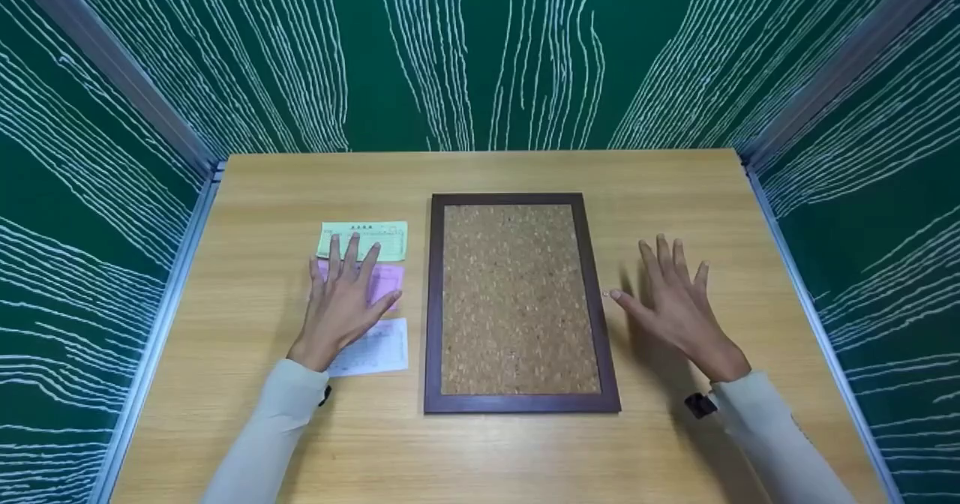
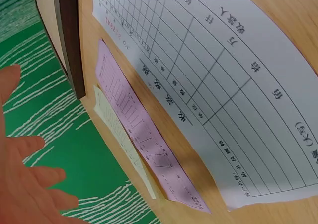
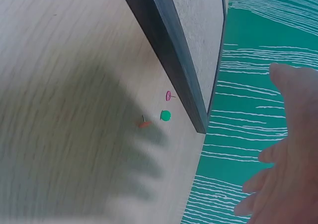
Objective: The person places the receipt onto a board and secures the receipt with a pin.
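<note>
From the head view, the corkboard lies flat mid-table, with the left hand spread wide above the slips on its left and the right hand spread wide off its right side, so neither one's gripping anything. The slips run far to near: green slip, purple slip, white slip. The left palm hides chunks of the purple and white ones, so I'd approach from the side to see the edge before pinching. Green and purple sit really close, can't tell if they overlap, so imo separate them gently. The wooden table has a green wall with white squiggly lines behind it, nothing that blocks the hands. Left wrist view: those fingers look clear of the paper, and the slips seem thin and a bit wavy, so a light pinch at a corner should beat dragging. Right wrist view is where the fiddly stuff is: pink pin, green pin and orange pin, bunched by the board's dark frame. I'd grab them by the heads, minding the points; the raised frame could crowd your fingertips, and the hand's shadow falls close by.
</note>
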Demonstrator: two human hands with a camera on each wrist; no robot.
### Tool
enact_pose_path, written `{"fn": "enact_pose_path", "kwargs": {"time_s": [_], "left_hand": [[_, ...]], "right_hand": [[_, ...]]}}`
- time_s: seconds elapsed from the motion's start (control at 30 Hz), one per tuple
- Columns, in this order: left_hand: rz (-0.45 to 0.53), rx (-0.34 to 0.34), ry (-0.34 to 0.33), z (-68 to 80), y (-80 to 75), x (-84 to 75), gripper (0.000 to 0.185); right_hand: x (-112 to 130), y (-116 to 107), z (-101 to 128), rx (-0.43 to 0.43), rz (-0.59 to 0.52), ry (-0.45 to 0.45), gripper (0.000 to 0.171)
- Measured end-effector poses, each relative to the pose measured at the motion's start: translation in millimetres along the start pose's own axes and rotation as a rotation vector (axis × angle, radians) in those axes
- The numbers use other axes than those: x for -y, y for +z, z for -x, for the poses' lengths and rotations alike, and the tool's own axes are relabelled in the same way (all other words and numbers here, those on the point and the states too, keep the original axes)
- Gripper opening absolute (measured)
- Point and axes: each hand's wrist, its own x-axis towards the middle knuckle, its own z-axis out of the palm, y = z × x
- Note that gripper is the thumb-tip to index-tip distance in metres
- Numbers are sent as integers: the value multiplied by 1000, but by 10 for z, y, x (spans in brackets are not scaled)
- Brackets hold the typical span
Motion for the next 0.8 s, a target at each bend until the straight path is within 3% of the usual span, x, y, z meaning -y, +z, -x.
{"fn": "enact_pose_path", "kwargs": {"time_s": [0.33, 0.8], "left_hand": [[14, -75, 77, 12, 16, 46, 83], [38, -121, 82, 10, 50, 134, 76]], "right_hand": [[16, 50, 4, -95, -52, -73, 90], [-1, 190, 19, -261, -109, -194, 67]]}}
